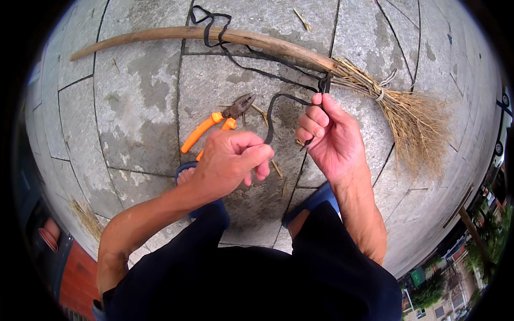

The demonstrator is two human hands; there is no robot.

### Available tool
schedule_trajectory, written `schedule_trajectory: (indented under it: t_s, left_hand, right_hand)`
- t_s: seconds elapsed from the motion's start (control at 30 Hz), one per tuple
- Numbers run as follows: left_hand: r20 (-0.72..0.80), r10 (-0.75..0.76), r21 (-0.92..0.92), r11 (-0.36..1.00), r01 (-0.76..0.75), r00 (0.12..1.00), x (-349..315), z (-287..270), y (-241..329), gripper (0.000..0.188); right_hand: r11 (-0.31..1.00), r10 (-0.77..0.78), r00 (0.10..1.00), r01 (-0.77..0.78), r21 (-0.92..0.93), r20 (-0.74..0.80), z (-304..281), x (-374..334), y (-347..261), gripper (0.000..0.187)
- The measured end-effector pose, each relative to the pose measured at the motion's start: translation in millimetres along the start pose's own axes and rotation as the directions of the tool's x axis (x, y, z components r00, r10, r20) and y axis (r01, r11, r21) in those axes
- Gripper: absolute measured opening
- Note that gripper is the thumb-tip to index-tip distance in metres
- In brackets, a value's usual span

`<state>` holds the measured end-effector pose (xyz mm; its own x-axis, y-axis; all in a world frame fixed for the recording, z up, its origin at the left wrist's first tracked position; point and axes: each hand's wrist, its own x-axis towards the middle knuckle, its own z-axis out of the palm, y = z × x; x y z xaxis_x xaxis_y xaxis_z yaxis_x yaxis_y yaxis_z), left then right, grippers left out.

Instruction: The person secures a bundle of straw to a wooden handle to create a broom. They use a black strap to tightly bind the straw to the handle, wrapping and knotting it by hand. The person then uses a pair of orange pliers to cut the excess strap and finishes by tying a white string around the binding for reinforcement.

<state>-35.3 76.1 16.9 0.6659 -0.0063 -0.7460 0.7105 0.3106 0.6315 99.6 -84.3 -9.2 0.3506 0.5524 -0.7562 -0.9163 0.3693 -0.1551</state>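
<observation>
A straw broom lies across the ground ahead of me, its curved wooden handle [160,35] to the left and its bristles [417,117] to the right. Black cord [273,112] is looped around the lower handle, and more of it trails loosely over the wood. Pinched in my right hand [340,134] is the cord close to the knot by the bristles. My left hand [227,160] grips another stretch of the same cord between thumb and finger, nearer to me. Beside that hand rest pliers [217,120] with orange handles, partly hidden by it.
Grey stone paving [139,128] with dark joints spreads all around. Bits of straw [302,20] are scattered on it, and a tuft of dry straw [85,216] lies at the left. My feet in blue slippers [316,203] stand just below my hands.
</observation>
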Motion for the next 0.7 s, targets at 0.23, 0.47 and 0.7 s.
schedule_trajectory:
  t_s: [0.23, 0.47, 0.7]
  left_hand:
    - [-0.127, 0.654, 0.492, 0.694, -0.526, 0.746, 16.6, 14.8, -23.7, 0.019]
    - [-0.049, 0.695, 0.552, 0.617, -0.561, 0.717, 19.3, 21.0, -30.3, 0.017]
    - [-0.113, 0.647, 0.51, 0.69, -0.515, 0.754, 15.8, 23.8, -35.3, 0.013]
  right_hand:
    - [0.996, -0.07, 0.997, 0.068, 0.066, 0.026, -2.8, 4.3, 32.0, 0.023]
    - [0.984, -0.147, 0.989, 0.149, 0.094, -0.024, 8.3, -0.3, 41.4, 0.022]
    - [0.967, -0.256, 0.967, 0.256, 0.013, -0.009, 13.2, -2.1, 62.1, 0.022]
